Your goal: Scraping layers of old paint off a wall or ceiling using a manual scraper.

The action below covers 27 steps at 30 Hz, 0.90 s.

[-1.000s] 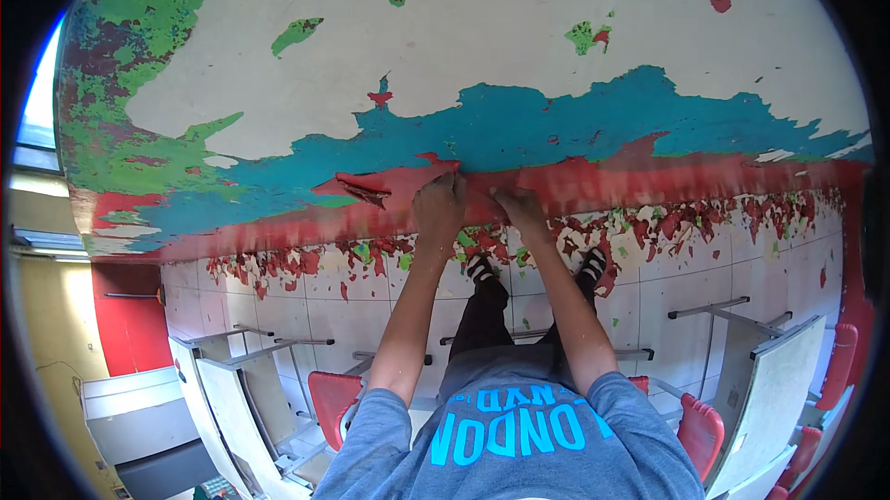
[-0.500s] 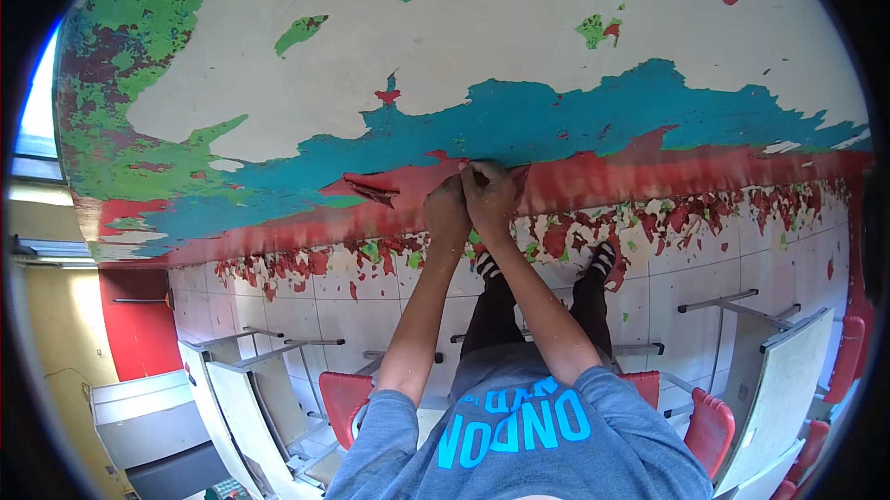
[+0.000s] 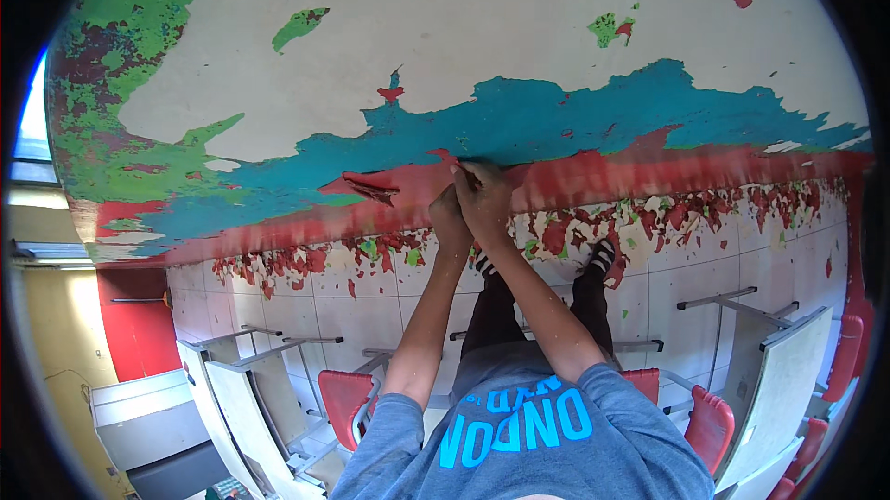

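Observation:
In front of me rises a wall (image 3: 371, 55) with patchy layers of white, green, blue and red paint. My right hand (image 3: 487, 196) is closed in a pinch at the upper edge of the red paint (image 3: 565, 172), just below the blue paint (image 3: 547, 129). A darker red flap of it shows beside that hand. Close against its left side, my left hand (image 3: 450, 219) is curled, its fingertips hidden. To the left of both hands, a curled strip of red paint (image 3: 373, 189) sticks out from the wall.
Along the wall's foot, many red, white and green paint flakes (image 3: 681, 213) litter the tiled floor (image 3: 686, 273). My feet stand near them. Behind me are tipped desks (image 3: 783, 379) with metal legs and red chairs (image 3: 711, 430). A grey-white cabinet (image 3: 148, 417) stands at the left.
My right hand has shifted slightly left along the edge of the red paint. My left hand has dropped a little, away from the paint edge. The curled strip has not moved.

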Motion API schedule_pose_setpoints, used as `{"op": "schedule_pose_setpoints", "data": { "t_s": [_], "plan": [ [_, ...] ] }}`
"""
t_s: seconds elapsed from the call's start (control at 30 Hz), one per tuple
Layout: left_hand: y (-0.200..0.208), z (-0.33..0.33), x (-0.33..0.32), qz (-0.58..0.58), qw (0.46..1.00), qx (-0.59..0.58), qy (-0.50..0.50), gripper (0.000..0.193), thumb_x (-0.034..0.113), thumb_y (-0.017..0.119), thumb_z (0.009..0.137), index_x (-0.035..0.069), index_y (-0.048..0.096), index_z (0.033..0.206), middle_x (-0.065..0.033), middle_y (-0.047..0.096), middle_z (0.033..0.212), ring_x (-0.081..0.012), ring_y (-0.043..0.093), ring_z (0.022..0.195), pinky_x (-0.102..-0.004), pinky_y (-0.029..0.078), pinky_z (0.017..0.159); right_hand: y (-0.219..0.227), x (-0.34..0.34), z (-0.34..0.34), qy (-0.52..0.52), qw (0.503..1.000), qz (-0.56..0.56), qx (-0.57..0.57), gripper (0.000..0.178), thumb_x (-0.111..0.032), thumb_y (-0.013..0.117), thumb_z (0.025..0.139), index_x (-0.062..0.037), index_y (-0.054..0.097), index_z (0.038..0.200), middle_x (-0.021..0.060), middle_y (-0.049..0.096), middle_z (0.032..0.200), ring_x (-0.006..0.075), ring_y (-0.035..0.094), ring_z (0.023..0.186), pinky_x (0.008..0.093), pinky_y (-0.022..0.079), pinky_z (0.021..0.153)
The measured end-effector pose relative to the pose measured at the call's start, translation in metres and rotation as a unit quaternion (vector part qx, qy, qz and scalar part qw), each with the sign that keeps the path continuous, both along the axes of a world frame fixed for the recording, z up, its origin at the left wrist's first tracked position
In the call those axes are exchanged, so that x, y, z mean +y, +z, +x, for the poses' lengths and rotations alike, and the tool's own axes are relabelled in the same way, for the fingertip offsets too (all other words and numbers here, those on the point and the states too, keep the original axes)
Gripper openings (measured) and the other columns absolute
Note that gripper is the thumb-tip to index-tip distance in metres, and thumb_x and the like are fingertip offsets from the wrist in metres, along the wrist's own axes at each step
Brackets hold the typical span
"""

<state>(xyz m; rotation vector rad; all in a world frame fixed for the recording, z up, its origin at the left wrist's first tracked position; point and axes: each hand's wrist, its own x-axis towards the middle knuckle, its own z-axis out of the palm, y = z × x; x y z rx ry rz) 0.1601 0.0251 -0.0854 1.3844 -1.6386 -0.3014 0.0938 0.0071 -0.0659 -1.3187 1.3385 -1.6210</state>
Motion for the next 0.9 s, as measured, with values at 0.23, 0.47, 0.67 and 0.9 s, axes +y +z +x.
{"op": "schedule_pose_setpoints", "data": {
  "t_s": [0.23, 0.47, 0.67, 0.9],
  "plan": [
    [-0.014, -0.004, 0.007, 0.027, 0.998, 0.03, 0.039, 0.015, 0.007, 0.056, 0.068, -0.006, 0.056, 0.075, -0.0175, 0.057, 0.065, -0.0288, 0.059, 0.06, -0.0324, 0.043, 0.05, -0.001, 0.001, -0.013, 0.077, 0.979, -0.135, 0.131, 0.006, -0.004, 0.058, 0.07, -0.0009, 0.054, 0.073, 0.0126, 0.055, 0.068, 0.0288, 0.052, 0.068, 0.0366, 0.041, 0.061],
    [-0.022, 0.001, 0.015, 0.039, 0.996, 0.066, 0.036, 0.018, 0.006, 0.055, 0.069, -0.006, 0.058, 0.081, -0.0162, 0.06, 0.069, -0.0271, 0.06, 0.063, -0.0312, 0.045, 0.054, 0.007, 0.003, 0.008, -0.024, 0.997, -0.046, 0.053, 0.008, -0.008, 0.059, 0.073, -0.0003, 0.058, 0.077, 0.0122, 0.056, 0.069, 0.0268, 0.053, 0.064, 0.0355, 0.042, 0.059],
    [-0.016, 0.005, 0.017, 0.005, 0.999, 0.041, 0.024, 0.017, 0.004, 0.055, 0.067, -0.007, 0.057, 0.079, -0.0167, 0.059, 0.068, -0.0277, 0.06, 0.063, -0.0325, 0.045, 0.054, 0.007, 0.001, 0.015, -0.011, 0.995, -0.016, -0.094, 0.007, -0.004, 0.06, 0.073, 0.0017, 0.059, 0.075, 0.0111, 0.056, 0.067, 0.0212, 0.054, 0.058, 0.029, 0.041, 0.052],
    [-0.021, 0.005, 0.018, 0.023, 0.999, 0.044, -0.002, 0.015, 0.005, 0.056, 0.066, -0.007, 0.056, 0.075, -0.0169, 0.059, 0.067, -0.0292, 0.059, 0.061, -0.0341, 0.044, 0.054, 0.015, 0.002, 0.013, 0.012, 0.993, -0.001, -0.113, 0.01, -0.006, 0.06, 0.074, 0.0036, 0.059, 0.076, 0.008, 0.056, 0.064, 0.0129, 0.052, 0.058, 0.0251, 0.041, 0.053]
  ]
}}
